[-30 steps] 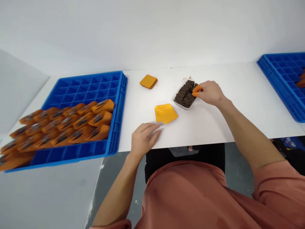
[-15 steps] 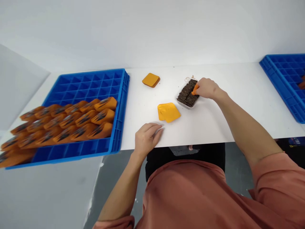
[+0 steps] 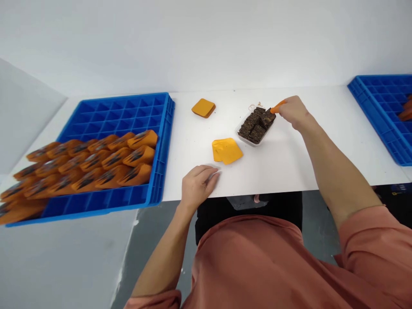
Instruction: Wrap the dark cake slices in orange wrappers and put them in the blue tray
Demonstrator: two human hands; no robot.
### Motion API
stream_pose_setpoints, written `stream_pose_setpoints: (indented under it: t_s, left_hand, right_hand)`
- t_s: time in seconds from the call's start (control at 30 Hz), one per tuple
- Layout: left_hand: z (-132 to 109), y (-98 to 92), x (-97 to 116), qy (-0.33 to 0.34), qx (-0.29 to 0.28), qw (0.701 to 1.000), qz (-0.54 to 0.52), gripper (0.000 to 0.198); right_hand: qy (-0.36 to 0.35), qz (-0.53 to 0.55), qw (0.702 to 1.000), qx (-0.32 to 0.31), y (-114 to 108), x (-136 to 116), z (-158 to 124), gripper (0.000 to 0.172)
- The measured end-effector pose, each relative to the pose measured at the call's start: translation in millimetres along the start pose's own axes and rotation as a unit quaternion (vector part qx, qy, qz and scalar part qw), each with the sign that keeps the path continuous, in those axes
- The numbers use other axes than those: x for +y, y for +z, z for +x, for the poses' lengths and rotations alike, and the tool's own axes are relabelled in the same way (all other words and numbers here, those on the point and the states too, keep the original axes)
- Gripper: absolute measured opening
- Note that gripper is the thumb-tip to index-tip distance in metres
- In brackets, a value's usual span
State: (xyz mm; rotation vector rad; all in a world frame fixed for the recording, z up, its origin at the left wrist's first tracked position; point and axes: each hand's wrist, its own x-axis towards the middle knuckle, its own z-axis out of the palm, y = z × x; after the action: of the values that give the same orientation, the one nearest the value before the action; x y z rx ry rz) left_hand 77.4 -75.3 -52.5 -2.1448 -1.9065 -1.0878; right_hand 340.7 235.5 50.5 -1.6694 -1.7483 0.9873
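My right hand (image 3: 294,112) has orange coverings on its fingertips. Its fingers are closed on a dark brown flat piece (image 3: 268,119), tilted at the right rim of a clear plastic box (image 3: 254,143). More thin dark brown pieces (image 3: 248,125) stand packed in rows inside that box. At the front edge of the table rests my left hand (image 3: 198,182), fingers curled towards the thumb around something small and whitish (image 3: 216,175) that I cannot make out. Just beyond it lie overlapping yellow-orange sheets (image 3: 227,151), touched by neither hand.
A stack of orange-yellow squares (image 3: 204,107) lies farther back. On the left, a blue compartment tray (image 3: 162,171) carries rows of orange folded pouches (image 3: 138,156) with dark contents. Another blue tray (image 3: 380,116) stands at the right. Thin pale loops (image 3: 255,105) lie behind the box.
My right hand has drawn back to the right and slightly up from the box, tilting a dark brown piece out of its row. A gap shows there now. My left hand stays put.
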Motion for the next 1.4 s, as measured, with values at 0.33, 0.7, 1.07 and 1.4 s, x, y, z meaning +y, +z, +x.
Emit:
stream_pose_setpoints:
  t_s: [0.33, 0.7, 1.07, 1.4]
  left_hand:
    - [1.9, -0.6, -0.1, -0.015, -0.018, 1.000, -0.007, 0.020]
    - [3.2, -1.6, -1.8, -0.006, 0.011, 1.000, -0.006, 0.016]
    - [2.8, 0.8, -4.9, -0.050, 0.002, 0.999, -0.001, 0.022]
    - [2.8, 2.0, -3.3, -0.047, 0.000, 0.999, 0.006, 0.023]
  right_hand:
    - [0.130, 0.139, 0.981, -0.044, 2.3, 21.2, 8.7, 0.034]
    - [0.163, 0.289, 0.939, -0.087, -10.8, 30.2, -5.5, 0.021]
    - [0.195, 0.322, 0.923, -0.074, -4.6, 48.4, -13.8, 0.021]
    - [0.219, 0.318, 0.919, -0.074, 1.1, 52.8, -19.1, 0.015]
